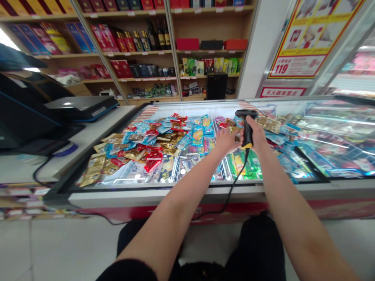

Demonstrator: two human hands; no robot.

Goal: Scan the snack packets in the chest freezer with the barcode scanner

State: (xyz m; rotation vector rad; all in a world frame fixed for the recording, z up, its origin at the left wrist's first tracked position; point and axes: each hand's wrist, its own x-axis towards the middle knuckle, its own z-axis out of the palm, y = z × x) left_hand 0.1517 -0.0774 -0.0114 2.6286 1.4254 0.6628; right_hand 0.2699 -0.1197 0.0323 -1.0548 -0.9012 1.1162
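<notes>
You're standing in a shop, facing wooden shelves (205, 47) of boxed gifts and bottled wine, with a red-and-yellow price poster (299, 43) up on the right. Before you runs a long glass-topped freezer (187, 195), and a white counter (96, 136) with a dark laptop (82, 109) sits to your left. The freezer is heaped with shiny snack packets (152, 152) in red, blue and gold.

Both your arms reach forward over the freezer, and your hands nearly meet above its middle. Your right hand (255, 134) is wrapped firmly around the grip of a black barcode scanner (247, 130) with a yellow band at its base. The scanner's long axis stands almost upright, its head at the top, just left of your knuckles and angled away from you. Its black cord (231, 191) drops toward you over the freezer's front edge. Your left hand (227, 141) is the nearer one to the main heap, open with fingers spread, just beside the scanner and over the packets. You can't tell whether it's touching one.
</notes>
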